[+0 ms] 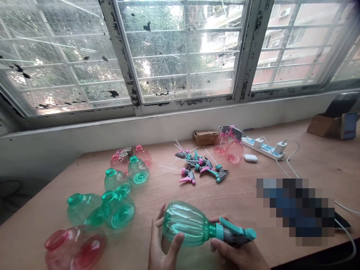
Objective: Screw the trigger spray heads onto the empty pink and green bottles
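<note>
On a worktop point(239, 198) beneath a weathered window point(182, 56), I hold a green bottle point(185, 223) on its side at the near centre, its neck pointing right. My left hand point(161, 253) cups the rounded body, likely to keep it from turning, while my right hand point(234, 253) grips the teal-and-gray spray head point(236, 236) at the neck, where a hold seems to give the best control over the collar. Headless green bottles point(122, 213) and pink bottles point(90, 249) line the left side, apparently grouped to stay within reach. Loose spray heads point(221, 174) lie heaped at far centre, their tubes jutting out, seemingly kept apart from the bottles for easy picking. Beyond them, to the right, two pink spray bottles point(234, 150) stand upright with heads attached, beside a white power strip point(264, 149).
</note>
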`<control>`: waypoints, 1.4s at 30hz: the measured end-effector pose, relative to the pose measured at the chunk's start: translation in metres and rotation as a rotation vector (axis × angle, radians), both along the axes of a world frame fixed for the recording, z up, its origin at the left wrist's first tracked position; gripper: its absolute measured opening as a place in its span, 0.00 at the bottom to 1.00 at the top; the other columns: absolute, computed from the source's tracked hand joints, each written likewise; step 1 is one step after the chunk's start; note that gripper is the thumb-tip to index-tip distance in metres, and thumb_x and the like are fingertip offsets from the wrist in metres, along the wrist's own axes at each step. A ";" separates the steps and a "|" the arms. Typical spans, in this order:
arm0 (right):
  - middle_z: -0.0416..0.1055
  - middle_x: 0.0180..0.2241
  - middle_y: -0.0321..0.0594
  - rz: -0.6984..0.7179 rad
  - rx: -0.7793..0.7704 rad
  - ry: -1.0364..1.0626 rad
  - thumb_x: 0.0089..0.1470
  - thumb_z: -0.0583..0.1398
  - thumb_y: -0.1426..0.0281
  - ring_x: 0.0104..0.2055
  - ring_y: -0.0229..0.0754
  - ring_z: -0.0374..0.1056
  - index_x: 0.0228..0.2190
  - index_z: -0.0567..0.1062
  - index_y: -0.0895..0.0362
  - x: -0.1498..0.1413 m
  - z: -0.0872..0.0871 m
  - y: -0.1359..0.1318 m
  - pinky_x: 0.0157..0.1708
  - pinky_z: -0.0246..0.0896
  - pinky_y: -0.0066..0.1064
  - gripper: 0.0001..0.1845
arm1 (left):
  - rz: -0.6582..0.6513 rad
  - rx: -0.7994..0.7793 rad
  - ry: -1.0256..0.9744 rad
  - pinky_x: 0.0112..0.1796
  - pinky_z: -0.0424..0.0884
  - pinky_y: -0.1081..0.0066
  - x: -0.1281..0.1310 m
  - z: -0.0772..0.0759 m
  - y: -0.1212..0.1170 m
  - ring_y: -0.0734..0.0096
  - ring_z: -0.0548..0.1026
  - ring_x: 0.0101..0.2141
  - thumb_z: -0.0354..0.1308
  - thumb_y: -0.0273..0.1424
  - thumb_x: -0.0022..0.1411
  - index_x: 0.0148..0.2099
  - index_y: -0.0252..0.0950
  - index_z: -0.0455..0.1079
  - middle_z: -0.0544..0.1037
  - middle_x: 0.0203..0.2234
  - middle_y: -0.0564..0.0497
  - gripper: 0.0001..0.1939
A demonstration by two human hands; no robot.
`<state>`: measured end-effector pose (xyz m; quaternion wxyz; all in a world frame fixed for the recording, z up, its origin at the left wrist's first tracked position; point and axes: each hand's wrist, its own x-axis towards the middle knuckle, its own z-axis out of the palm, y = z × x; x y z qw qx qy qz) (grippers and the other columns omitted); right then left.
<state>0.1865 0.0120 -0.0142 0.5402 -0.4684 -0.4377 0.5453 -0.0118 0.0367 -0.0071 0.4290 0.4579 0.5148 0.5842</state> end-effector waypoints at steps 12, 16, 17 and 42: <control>0.75 0.21 0.36 0.047 -0.025 0.006 0.46 0.71 0.52 0.20 0.38 0.65 0.38 0.74 0.56 0.004 -0.002 0.001 0.23 0.59 0.30 0.24 | -0.054 0.068 0.033 0.62 0.59 0.51 0.003 0.003 -0.006 0.41 0.63 0.63 0.69 0.51 0.49 0.61 0.40 0.65 0.67 0.62 0.40 0.40; 0.74 0.21 0.35 0.095 -0.001 -0.027 0.45 0.71 0.54 0.22 0.39 0.66 0.32 0.75 0.56 0.003 -0.002 0.000 0.26 0.61 0.30 0.21 | -0.025 0.012 -0.034 0.62 0.61 0.55 0.001 0.007 -0.005 0.44 0.62 0.64 0.66 0.47 0.54 0.58 0.41 0.67 0.65 0.64 0.42 0.32; 0.74 0.21 0.35 0.078 0.005 -0.025 0.47 0.70 0.54 0.22 0.39 0.67 0.33 0.74 0.56 0.004 -0.004 0.001 0.27 0.62 0.30 0.21 | -0.046 0.025 -0.027 0.62 0.60 0.55 0.001 0.007 -0.004 0.44 0.62 0.64 0.67 0.46 0.54 0.58 0.42 0.67 0.64 0.64 0.43 0.32; 0.71 0.18 0.39 -0.088 -0.018 -0.009 0.53 0.62 0.46 0.21 0.39 0.66 0.20 0.73 0.57 0.010 -0.005 0.004 0.26 0.60 0.30 0.27 | -0.154 -0.077 0.052 0.60 0.64 0.56 0.008 0.017 -0.014 0.48 0.69 0.59 0.64 0.51 0.54 0.59 0.39 0.65 0.75 0.55 0.42 0.35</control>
